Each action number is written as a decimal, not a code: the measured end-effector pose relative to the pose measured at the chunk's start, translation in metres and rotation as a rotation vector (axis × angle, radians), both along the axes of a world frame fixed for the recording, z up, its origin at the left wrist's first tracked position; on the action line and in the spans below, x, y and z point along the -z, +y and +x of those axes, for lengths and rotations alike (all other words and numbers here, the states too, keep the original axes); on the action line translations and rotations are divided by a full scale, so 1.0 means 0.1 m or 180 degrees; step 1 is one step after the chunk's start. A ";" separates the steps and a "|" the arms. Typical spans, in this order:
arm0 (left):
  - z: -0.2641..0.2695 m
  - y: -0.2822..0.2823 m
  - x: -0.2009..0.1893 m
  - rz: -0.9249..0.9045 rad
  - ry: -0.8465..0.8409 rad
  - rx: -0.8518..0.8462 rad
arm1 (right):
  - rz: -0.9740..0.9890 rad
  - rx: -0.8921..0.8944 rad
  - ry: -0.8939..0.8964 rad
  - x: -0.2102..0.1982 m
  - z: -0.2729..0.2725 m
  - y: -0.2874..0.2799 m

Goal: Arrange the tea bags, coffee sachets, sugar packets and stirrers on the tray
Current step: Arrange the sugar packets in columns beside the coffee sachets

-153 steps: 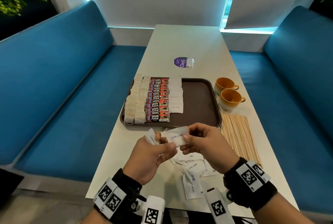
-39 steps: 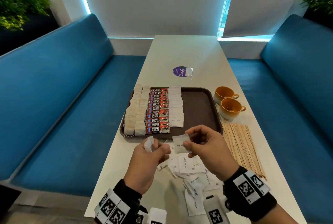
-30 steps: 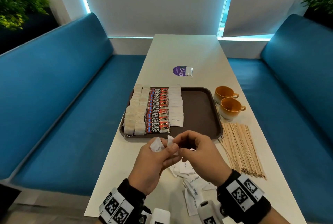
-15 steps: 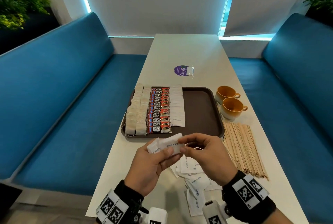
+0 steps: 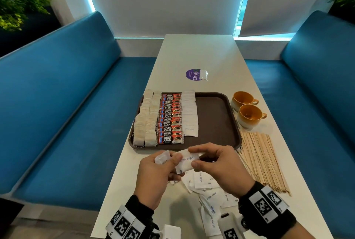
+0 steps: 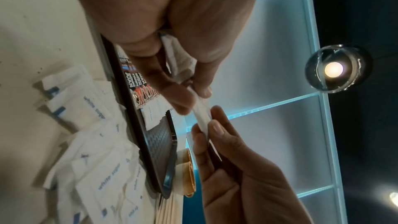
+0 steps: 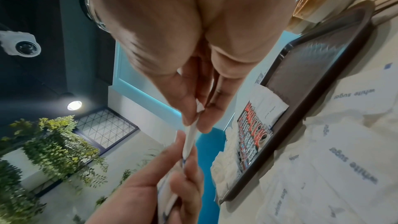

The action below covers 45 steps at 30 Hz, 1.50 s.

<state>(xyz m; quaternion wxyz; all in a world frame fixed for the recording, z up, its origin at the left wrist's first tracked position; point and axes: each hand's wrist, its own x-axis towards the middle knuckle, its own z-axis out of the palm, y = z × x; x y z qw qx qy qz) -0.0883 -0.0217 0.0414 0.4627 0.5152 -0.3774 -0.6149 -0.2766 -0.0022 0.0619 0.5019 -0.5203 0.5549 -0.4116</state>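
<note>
White sugar packet point(image 5: 185, 162) held above the counter point(image 5: 201, 54), just short of the tray's near rim; long axis roughly crosswise, right end tilted slightly up and away, printed face up. Pinched at its left end by left hand point(image 5: 159, 173), thumb on top, with further packets point(image 5: 162, 157) tucked in the same hand. Pinched at its right end by right hand point(image 5: 217, 165), thumb and forefinger clamped on the edge. Both hands together on the one packet, seen edge-on from the wrist views.

Directly beneath: loose sugar packets point(image 5: 207, 190) scattered at the counter's near edge, overlapping, facing various ways. Beyond: brown tray point(image 5: 215, 119) with left half filled in rows running from near rim to far rim — tea bags point(image 5: 146, 123) along the left rim, coffee sachets point(image 5: 170, 119) next, sugar packets point(image 5: 190, 112) after; right half bare. Along the counter's right edge: wooden stirrers point(image 5: 261, 160) in a pile lying lengthwise on the counter, and past them two orange cups point(image 5: 246, 112), handles pointing right. Purple round sticker point(image 5: 194, 74) toward the far end. Blue benches point(image 5: 57, 104) on either side.
</note>
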 end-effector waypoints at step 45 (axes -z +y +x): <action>0.25 -0.03 0.06 0.0258 0.0739 0.0103 | 0.0022 0.0163 0.0331 -0.02 0.08 -0.79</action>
